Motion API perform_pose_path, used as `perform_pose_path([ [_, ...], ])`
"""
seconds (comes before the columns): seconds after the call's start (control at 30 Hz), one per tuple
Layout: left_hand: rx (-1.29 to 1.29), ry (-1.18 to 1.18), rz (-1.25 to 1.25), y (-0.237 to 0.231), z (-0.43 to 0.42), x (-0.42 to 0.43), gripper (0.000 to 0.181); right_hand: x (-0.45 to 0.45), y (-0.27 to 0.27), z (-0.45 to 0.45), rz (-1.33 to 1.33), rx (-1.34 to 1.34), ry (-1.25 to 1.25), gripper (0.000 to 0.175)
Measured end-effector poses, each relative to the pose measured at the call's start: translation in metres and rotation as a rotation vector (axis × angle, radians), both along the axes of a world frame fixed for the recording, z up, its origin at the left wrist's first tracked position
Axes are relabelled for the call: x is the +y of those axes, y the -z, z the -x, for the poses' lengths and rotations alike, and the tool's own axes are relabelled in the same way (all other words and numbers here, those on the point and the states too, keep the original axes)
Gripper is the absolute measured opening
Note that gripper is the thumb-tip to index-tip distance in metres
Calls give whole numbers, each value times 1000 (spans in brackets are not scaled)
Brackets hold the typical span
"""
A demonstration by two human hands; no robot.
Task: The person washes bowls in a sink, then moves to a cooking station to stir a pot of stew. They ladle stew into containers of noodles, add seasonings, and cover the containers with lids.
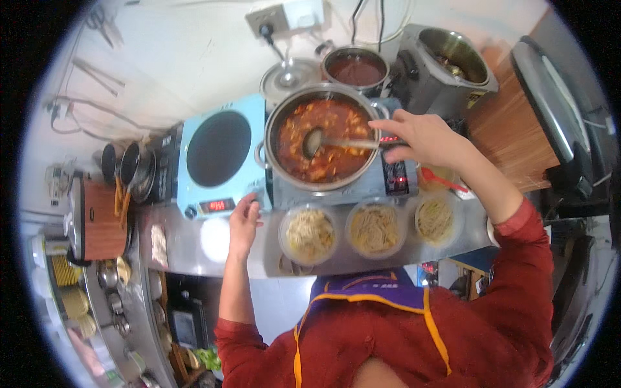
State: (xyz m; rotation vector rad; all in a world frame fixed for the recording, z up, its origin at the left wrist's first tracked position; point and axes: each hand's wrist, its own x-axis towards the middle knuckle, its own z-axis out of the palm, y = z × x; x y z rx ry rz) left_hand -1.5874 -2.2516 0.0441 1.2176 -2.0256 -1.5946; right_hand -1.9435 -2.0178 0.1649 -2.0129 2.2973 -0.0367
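My left hand [244, 225] is at the front right corner of a light-blue induction cooker [220, 195], thumb and index finger around a small dark knob [255, 199]. The black cooking plate [219, 148] of this cooker is bare. My right hand [422, 138] hovers over the right rim of a steel pot [324, 188], with its fingers spread about the handle end of a ladle [349, 142]. The ladle's bowl lies in red, oily soup [318, 165] with pale chunks. Whether my palm touches the handle is hidden. Beneath the pot stands a second induction cooker [400, 169] with lit red digits.
Along the counter's front stand plastic bowls of noodles [310, 234], [376, 230], [435, 220]. Behind the pot are a smaller pot of dark red liquid [354, 70], a glass lid [291, 77] and a deep steel cooker [451, 63]. A red spoon [444, 180] lies at right.
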Motion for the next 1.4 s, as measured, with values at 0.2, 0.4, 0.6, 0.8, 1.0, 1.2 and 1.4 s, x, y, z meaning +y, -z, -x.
perform_pose_path([
  [0.2, 12, 41, -165, 47, -56, 81, 49, 27, 19, -44, 10, 122, -4, 72],
  [0.4, -131, 120, 20, 55, -33, 85, 47, 39, -31, -74, -130, 35, 62, 64],
  [0.6, -258, 290, 324, 63, -32, 75, 41, 54, -78, -99, -126, -12, 103, 56],
  [0.8, -17, 177, -78, 79, -33, 73, 39, 45, -67, -119, -174, 11, 174, 54],
  [1.0, 290, 63, -505, 74, -57, 73, 45, 31, -41, -119, -136, -16, 197, 52],
  [1.2, 392, 67, -559, 54, -82, 72, 52, 4, -9, -99, 49, -122, 122, 54],
  [1.4, 559, -252, -802, 41, -84, 86, 59, -7, -15, -72, -300, -896, 471, 46],
])
